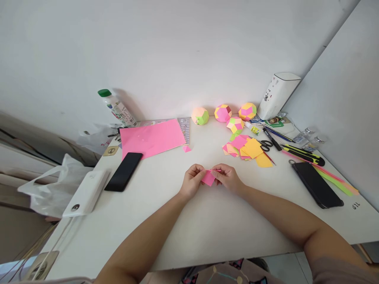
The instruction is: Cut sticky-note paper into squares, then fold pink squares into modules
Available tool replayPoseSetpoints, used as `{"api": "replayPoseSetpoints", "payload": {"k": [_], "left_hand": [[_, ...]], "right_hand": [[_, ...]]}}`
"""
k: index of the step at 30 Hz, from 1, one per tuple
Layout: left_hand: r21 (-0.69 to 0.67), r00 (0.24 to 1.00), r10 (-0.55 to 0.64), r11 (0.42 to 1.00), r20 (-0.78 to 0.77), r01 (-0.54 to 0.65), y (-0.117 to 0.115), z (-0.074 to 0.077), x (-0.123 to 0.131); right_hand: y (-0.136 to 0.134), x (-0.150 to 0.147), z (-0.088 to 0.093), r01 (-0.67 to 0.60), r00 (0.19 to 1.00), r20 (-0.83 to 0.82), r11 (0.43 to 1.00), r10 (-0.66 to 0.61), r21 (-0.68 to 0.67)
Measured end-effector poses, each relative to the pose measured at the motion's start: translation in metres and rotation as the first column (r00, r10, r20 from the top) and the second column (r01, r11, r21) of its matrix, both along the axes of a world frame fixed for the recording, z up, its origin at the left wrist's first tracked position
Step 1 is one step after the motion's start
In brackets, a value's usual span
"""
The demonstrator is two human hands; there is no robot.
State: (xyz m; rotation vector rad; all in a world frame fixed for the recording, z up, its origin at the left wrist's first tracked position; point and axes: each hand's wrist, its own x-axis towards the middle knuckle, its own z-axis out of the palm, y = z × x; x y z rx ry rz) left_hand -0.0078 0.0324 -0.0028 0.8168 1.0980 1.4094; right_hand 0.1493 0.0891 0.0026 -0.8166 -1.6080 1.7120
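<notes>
Between both hands, just above the middle of the white desk, is a small piece of pink paper [208,178]. My left hand [192,179] pinches its left side with thumb and fingers. On the paper's right edge my right hand [227,178] also has its thumb and fingers closed. The fingers hide part of the paper, so its full shape cannot be made out. Beyond the hands lies a small pink paper scrap [186,148]. To the right is a loose pile of pink, orange and green paper pieces [251,149].
Several faceted paper balls [223,113] sit along the wall. A large pink sheet [152,137], a black phone [124,172] and a white power bank [86,193] lie left. Black scissors [266,145], a glue stick [252,128], a utility knife [304,155] and a black case [316,183] lie right.
</notes>
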Motion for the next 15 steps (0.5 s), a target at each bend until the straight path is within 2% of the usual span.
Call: {"api": "replayPoseSetpoints", "payload": {"k": [8, 15], "left_hand": [[0.049, 0.995, 0.048, 0.997, 0.083, -0.053, 0.0020, 0.0010, -0.0031], [0.017, 0.990, -0.086, 0.996, -0.108, 0.088, -0.0001, 0.0000, 0.0008]], "right_hand": [[0.0010, -0.0003, 0.0013, 0.018, 1.000, -0.001, 1.000, -0.018, -0.025], [0.0011, -0.0004, 0.0006, -0.020, 1.000, 0.003, 1.000, 0.020, -0.005]]}}
